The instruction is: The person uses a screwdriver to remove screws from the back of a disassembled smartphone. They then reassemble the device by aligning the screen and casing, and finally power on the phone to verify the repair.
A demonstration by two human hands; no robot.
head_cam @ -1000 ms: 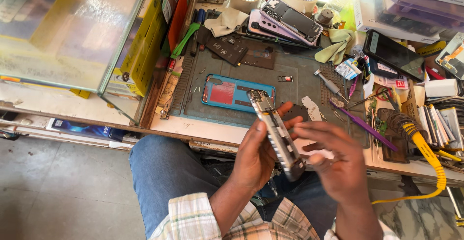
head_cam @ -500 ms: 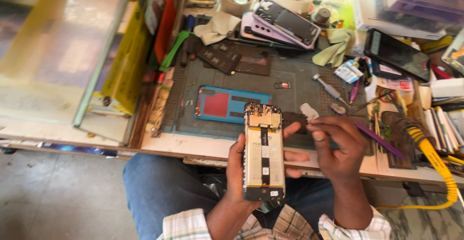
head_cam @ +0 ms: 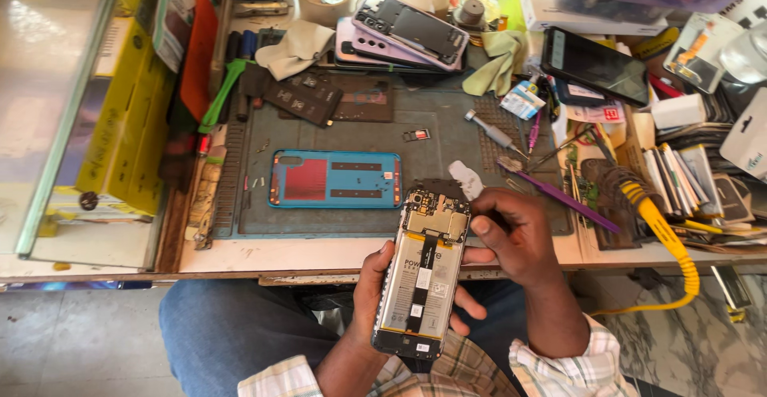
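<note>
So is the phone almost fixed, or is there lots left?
Done: the blue back cover is off and lies on the mat. In hand: the left hand holds the opened phone, battery showing, while the right hand touches its top edge. Left: the cover is not back on.

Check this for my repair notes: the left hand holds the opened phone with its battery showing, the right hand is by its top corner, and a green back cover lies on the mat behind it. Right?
Not quite: the back cover is blue with a red inner patch, not green, as the head view shows. The rest stands: the left hand holds the opened phone, the right hand is by its top corner, and the cover lies on the mat.
</note>
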